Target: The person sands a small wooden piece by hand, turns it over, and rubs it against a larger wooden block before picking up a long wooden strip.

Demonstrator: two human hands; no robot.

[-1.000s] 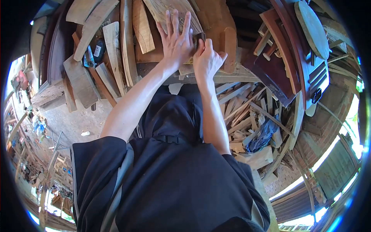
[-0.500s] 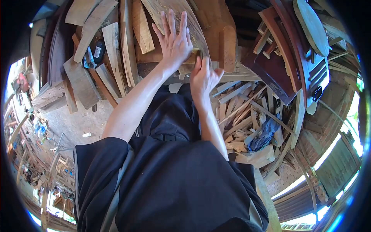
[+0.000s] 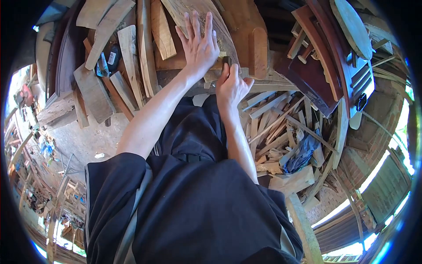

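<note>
My left hand (image 3: pixel 200 49) lies flat, fingers spread, over a long wooden board (image 3: pixel 183 9) on the bench. Just right of its palm, at the near end of the board, my right hand (image 3: pixel 234 87) is closed with the thumb up against a small dark block-like piece (image 3: pixel 226 60). Only the top of that piece shows above the fingers; I cannot tell its kind. A pale bit of wood (image 3: pixel 220 58) sits between the two hands. Fine wood dust marks the board around the left fingertips.
Several cut wooden pieces (image 3: pixel 128 53) lie left of the board, beside a dark bottle (image 3: pixel 113 59). At right stand a rounded block (image 3: pixel 259 53) and reddish-brown furniture parts (image 3: pixel 323 53). Offcuts (image 3: pixel 274 132) and a blue plastic bag (image 3: pixel 303 152) are heaped on the floor below.
Both hands keep nearly the same pose, with the left fingers slightly closer together. Fewer shavings show right of the left fingers. The view has shifted slightly.
</note>
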